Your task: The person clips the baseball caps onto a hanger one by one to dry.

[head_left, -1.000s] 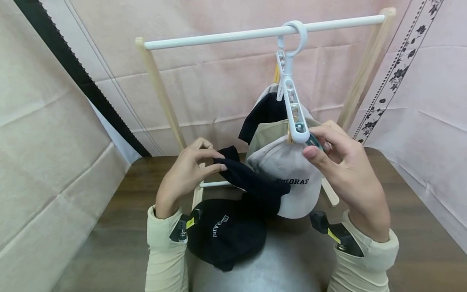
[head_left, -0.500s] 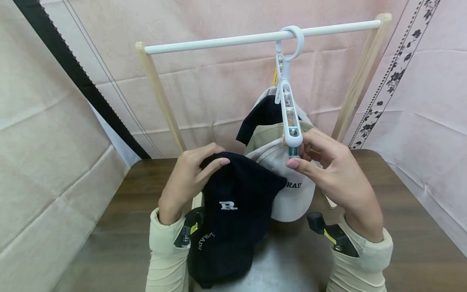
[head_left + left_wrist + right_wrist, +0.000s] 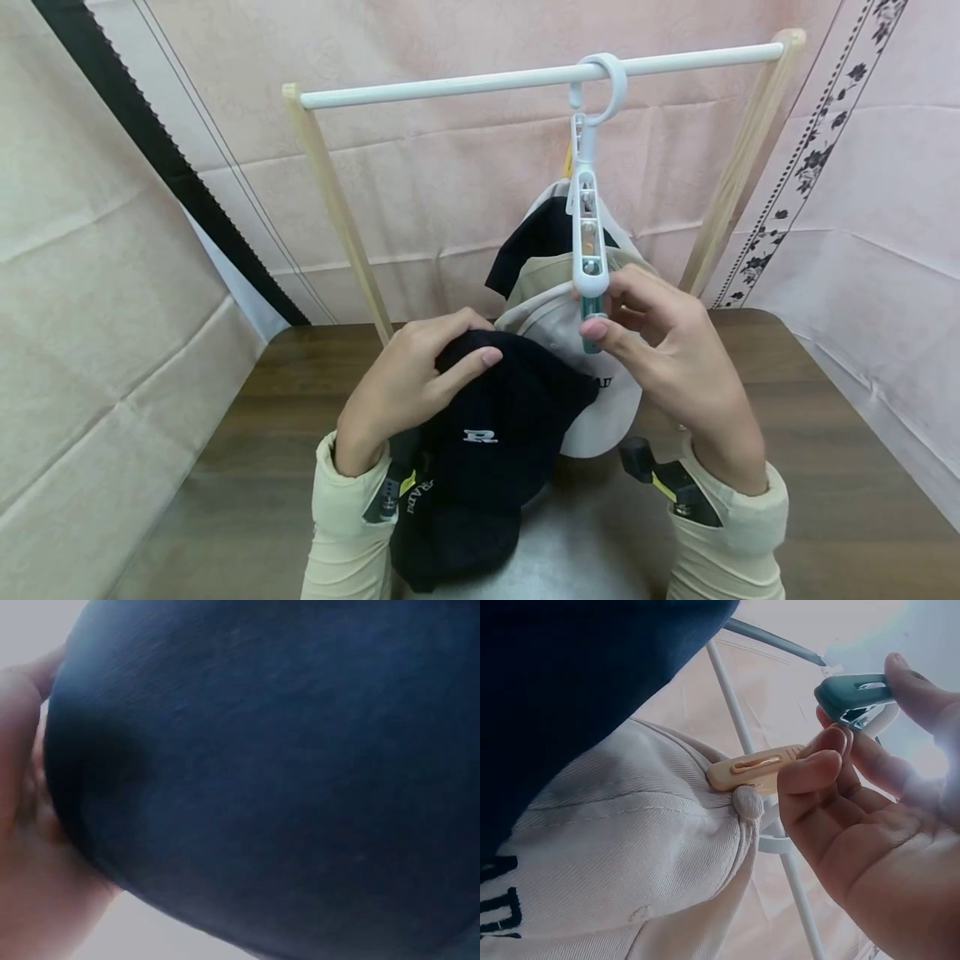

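Observation:
My left hand holds a navy baseball cap with a white R on its front, thumb on the crown. In the left wrist view its dark fabric fills most of the picture. With my right hand I pinch a green clothes clip at the lower end of a white hanger. The clip's jaws appear apart, with no cap between them. A light cap with dark lettering hangs just behind the navy one, gripped by a beige clip.
The hanger hooks over the white rail of a wooden-legged rack. An olive-beige cap and a dark cap hang farther back. Beneath the navy cap, a black cap with white lettering shows partly above the wooden table.
My left hand has raised and turned the navy cap so its R faces me, then moved slightly right. My right hand has shifted left with the clip, which now points down.

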Available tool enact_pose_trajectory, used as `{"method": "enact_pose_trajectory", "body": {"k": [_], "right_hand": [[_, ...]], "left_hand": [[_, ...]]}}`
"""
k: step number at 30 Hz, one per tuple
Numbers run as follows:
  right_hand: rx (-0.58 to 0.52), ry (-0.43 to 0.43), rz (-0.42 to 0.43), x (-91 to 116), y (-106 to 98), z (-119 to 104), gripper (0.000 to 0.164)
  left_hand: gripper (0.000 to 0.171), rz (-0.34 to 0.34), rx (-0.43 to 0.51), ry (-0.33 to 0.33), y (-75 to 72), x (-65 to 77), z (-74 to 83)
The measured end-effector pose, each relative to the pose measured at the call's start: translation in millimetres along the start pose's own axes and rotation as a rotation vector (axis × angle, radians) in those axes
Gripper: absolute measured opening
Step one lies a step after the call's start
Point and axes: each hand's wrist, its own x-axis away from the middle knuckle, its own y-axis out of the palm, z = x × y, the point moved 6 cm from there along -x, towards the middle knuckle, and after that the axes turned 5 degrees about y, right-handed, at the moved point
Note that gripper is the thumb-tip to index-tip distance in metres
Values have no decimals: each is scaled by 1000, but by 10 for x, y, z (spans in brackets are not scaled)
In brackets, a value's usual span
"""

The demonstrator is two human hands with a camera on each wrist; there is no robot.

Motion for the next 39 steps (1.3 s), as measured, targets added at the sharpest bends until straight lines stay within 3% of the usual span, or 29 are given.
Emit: {"method": "enact_pose_trajectory", "body": {"k": [9, 16, 22, 33, 39], "right_hand": [[43, -20, -10, -1, 53, -8, 24], [9, 6, -19, -9, 108, -1, 24], [-37, 46, -40, -3, 120, 3, 22], [-109, 137, -112, -27, 205, 64, 13], [-124, 177, -43, -49, 255, 74, 7]], "left_hand": [[18, -113, 66, -48, 9, 58, 37], [20, -168, 202, 82, -73, 133, 195], [18, -119, 288, 172, -68, 85, 257], [18, -142, 220, 163, 133, -26, 197], [21, -120, 203, 192, 195, -70, 197]]}}
